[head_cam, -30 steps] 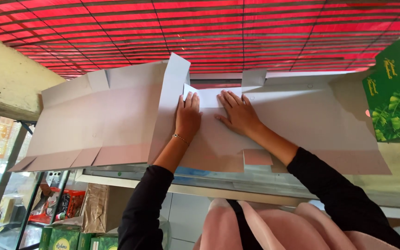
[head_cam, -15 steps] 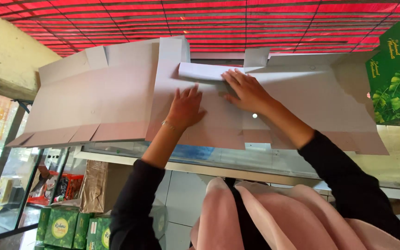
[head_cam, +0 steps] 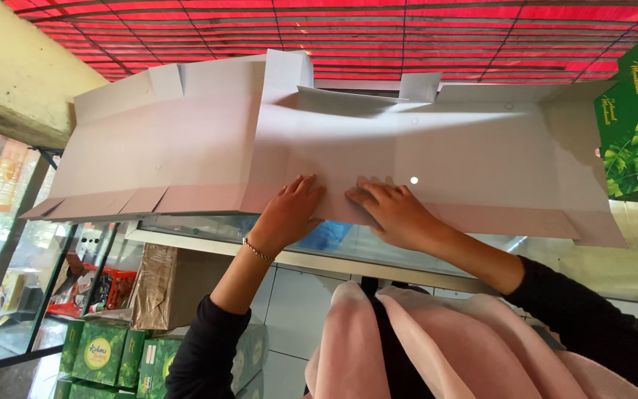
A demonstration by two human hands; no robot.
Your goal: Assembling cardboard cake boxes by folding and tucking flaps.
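A large flat sheet of unfolded white cardboard box point(head_cam: 186, 140) lies across a glass counter top point(head_cam: 208, 230). My left hand point(head_cam: 289, 210) rests palm down on the sheet's near edge, with a thin bracelet on the wrist. My right hand point(head_cam: 393, 210) lies flat beside it, fingers pointing left, touching the same near edge. Both hands press on the cardboard and hold nothing. A folded flap point(head_cam: 348, 100) stands up near the sheet's far side.
A green printed box point(head_cam: 633, 125) stands at the right edge. Below the counter sit several green boxes point(head_cam: 101, 355), a brown cardboard carton point(head_cam: 167, 284) and a glass display case point(head_cam: 9, 244). A red slatted roof point(head_cam: 407, 29) is overhead.
Both hands slid from the far middle of the sheet back to its near edge. The cardboard now lies flatter, and the view has tilted.
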